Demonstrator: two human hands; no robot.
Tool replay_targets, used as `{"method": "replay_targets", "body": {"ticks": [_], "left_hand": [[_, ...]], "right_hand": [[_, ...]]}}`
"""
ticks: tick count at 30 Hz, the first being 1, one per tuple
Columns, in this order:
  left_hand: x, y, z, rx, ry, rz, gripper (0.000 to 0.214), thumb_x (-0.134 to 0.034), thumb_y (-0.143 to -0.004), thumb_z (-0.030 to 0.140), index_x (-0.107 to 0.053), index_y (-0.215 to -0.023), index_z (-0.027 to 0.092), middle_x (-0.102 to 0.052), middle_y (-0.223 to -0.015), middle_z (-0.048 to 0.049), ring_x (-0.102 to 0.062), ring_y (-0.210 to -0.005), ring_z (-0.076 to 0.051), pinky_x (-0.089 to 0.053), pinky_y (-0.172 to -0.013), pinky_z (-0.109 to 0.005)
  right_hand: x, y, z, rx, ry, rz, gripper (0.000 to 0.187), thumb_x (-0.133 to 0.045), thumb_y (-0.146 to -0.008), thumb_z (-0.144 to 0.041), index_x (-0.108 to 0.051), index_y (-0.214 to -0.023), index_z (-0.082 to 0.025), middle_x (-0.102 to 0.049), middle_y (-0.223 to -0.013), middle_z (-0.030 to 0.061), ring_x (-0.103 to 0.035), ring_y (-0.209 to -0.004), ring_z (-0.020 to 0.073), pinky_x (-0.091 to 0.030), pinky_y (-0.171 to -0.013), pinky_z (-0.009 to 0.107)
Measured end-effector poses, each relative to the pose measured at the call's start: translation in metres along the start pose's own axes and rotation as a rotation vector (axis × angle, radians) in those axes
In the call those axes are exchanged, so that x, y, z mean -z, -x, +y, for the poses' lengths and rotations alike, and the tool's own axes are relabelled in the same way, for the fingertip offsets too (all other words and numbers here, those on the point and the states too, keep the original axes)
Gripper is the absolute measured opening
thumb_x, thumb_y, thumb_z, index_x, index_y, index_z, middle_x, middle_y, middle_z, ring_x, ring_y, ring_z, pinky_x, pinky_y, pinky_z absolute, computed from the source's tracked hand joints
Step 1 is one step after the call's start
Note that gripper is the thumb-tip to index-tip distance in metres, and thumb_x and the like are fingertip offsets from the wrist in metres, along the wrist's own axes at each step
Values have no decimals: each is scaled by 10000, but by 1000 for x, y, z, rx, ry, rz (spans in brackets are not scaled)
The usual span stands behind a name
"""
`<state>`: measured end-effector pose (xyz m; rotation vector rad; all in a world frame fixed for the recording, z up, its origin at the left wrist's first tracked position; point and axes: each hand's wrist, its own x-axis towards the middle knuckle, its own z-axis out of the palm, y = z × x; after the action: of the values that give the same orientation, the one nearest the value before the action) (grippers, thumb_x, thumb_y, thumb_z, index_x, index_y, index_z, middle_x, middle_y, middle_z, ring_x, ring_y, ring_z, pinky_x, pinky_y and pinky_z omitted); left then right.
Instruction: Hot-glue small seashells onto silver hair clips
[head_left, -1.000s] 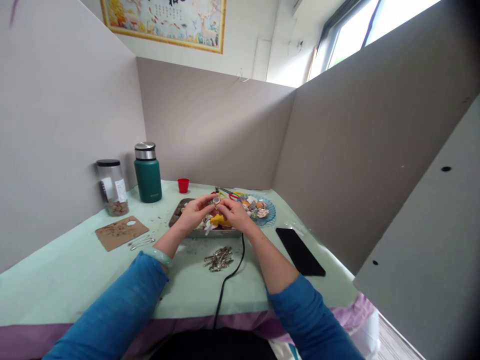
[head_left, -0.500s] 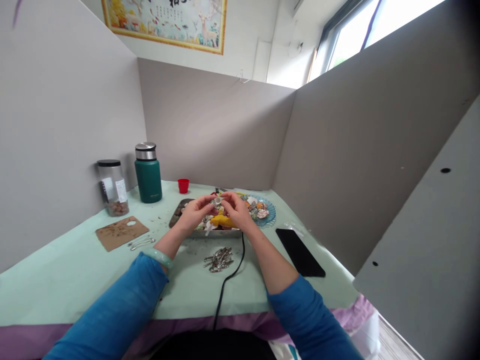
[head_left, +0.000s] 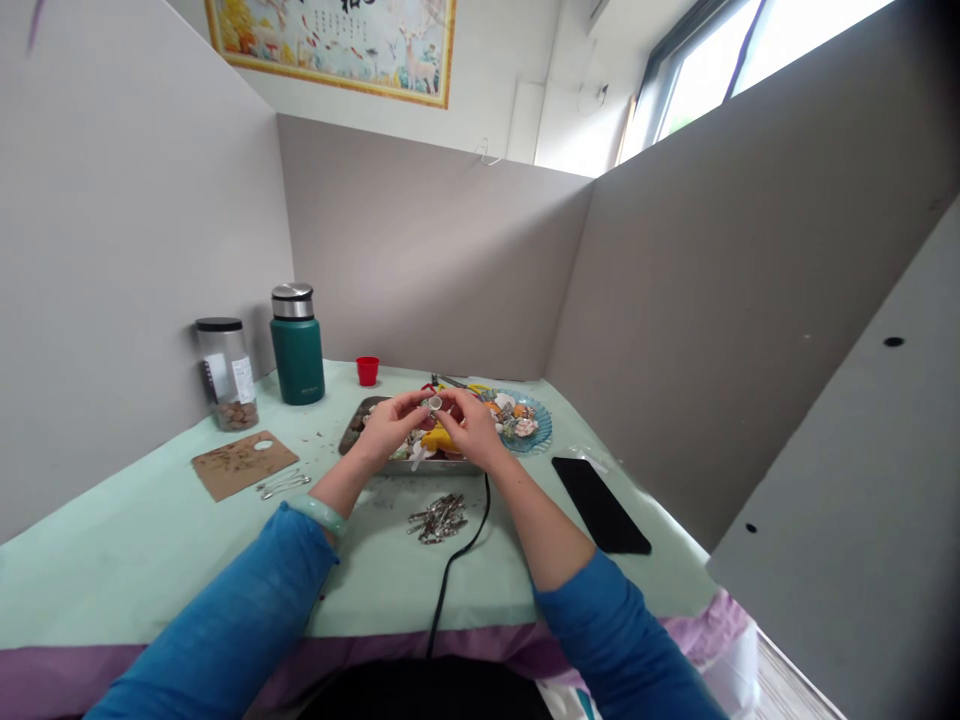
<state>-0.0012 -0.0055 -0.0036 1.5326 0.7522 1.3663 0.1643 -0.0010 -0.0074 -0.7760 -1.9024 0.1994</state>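
Observation:
Over the metal tray [head_left: 405,467], my left hand [head_left: 391,422] and my right hand [head_left: 471,425] meet, fingertips close together. Between them they pinch a small, round, whitish ring-like piece [head_left: 435,403]; its exact kind is too small to make out. Both hands are closed on it with thumbs and fingers. Beneath them in the tray lie a yellow glue gun [head_left: 439,440] and several mixed small pieces, partly hidden by my hands. A black cord [head_left: 450,570] runs from the tray toward the table's front edge. A pile of metal clips [head_left: 439,518] lies in front of the tray.
A blue glass plate [head_left: 541,430] of shells stands right of the tray, with a black flat panel [head_left: 601,505] nearer. On the left are a green bottle [head_left: 297,360], a jar [head_left: 229,385], a brown card [head_left: 244,465] and safety pins [head_left: 283,485]. A red cup [head_left: 367,371] stands behind.
My right hand has shifted slightly left and its fingers sit closer around the small round piece. My left hand stays nearly where it was.

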Motion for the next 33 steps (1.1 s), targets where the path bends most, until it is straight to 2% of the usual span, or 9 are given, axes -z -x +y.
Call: {"method": "replay_targets", "body": {"ticks": [7,16,24,33], "left_hand": [[-1,0,0,-29,-2,24,441,-757,-670,407,-631,-981,120,-699,-939,-98,-669,-792,-201,-546,-757,-366],[-1,-1,-1,-44,-30,29,430,-744,-677,408,-615,-975,126,-693,-874,-74,-668,-763,-193,-553,-733,-357],[-3,2,2,-97,-87,32,378,-716,-703,404,-550,-936,156,-645,-989,-77,-653,-789,-182,-564,-670,-326],[0,1,0,-102,-170,28,340,-684,-720,412,-583,-934,167,-649,-935,-55,-652,-763,-177,-564,-627,-298]], "right_hand": [[-1,2,0,26,94,-15,202,-513,-862,-257,-573,-1043,-189,-615,-912,55,-546,-744,153,-436,-720,274],[-1,3,1,21,107,-14,207,-505,-861,-254,-569,-1046,-187,-615,-898,53,-553,-746,153,-442,-720,275],[-1,4,-1,38,143,-25,201,-505,-866,-249,-572,-1045,-190,-623,-931,61,-564,-758,157,-437,-720,277],[-2,4,-1,29,172,-38,199,-516,-855,-239,-575,-1041,-199,-628,-922,58,-561,-746,163,-425,-703,278]]}}
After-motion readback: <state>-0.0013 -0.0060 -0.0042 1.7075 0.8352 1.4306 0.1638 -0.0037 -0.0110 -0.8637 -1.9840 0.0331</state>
